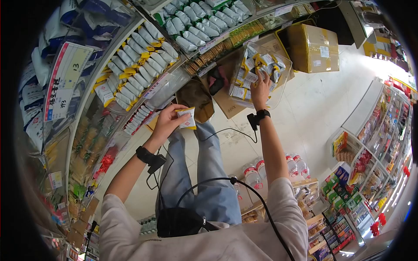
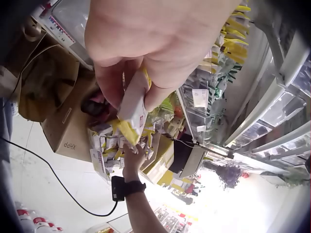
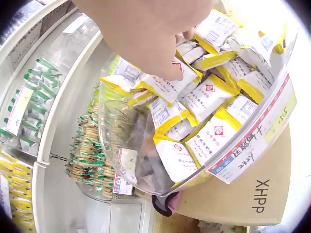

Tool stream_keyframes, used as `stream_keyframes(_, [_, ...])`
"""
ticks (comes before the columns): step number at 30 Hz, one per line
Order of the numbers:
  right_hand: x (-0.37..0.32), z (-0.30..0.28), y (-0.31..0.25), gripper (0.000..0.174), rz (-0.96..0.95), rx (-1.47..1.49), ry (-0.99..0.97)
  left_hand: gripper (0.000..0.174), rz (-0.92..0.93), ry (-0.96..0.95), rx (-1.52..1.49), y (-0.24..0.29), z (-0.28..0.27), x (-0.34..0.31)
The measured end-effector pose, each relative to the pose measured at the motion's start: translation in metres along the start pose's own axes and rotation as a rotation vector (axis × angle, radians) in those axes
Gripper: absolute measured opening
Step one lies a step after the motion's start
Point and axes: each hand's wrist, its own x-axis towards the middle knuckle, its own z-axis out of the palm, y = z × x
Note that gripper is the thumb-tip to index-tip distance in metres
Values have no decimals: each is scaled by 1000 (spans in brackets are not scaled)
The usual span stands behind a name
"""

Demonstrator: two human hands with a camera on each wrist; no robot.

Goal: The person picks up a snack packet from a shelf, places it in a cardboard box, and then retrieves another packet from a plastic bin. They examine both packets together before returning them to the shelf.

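Observation:
My left hand (image 1: 169,121) pinches a white packet with yellow ends (image 1: 187,118) between thumb and fingers, above the knees; the left wrist view shows the same packet (image 2: 133,108) edge-on. My right hand (image 1: 260,90) reaches into a clear tub (image 3: 192,183) heaped with similar packets (image 3: 210,99). In the right wrist view the right hand (image 3: 146,36) touches one packet (image 3: 171,87) with a fingertip; the other fingers are partly hidden, and whether they grip anything cannot be told. The tub stands on a cardboard box (image 1: 230,107).
Rows of yellow-ended packets (image 1: 139,71) fill a shelf bin at the left, with green-ended packets (image 1: 204,21) beyond. A taped carton (image 1: 311,48) stands right of the tub, an open brown bag (image 1: 194,98) left of it. Bottles (image 1: 252,175) stand on the floor; a cable (image 1: 226,129) hangs between the wrists.

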Motion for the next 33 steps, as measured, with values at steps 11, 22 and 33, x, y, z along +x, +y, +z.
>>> stream_keyframes(11, [-18, -5, 16, 30, 11, 239, 67, 33, 4, 56, -68, -13, 3, 15])
stream_keyframes(22, [-77, -71, -118, 30, -82, 1079, -762, 34, -217, -126, -612, -9, 27, 22])
stream_keyframes(33, [-91, -52, -139, 23, 53, 1235, -572, 40, -117, 14, -372, -16, 28, 20])
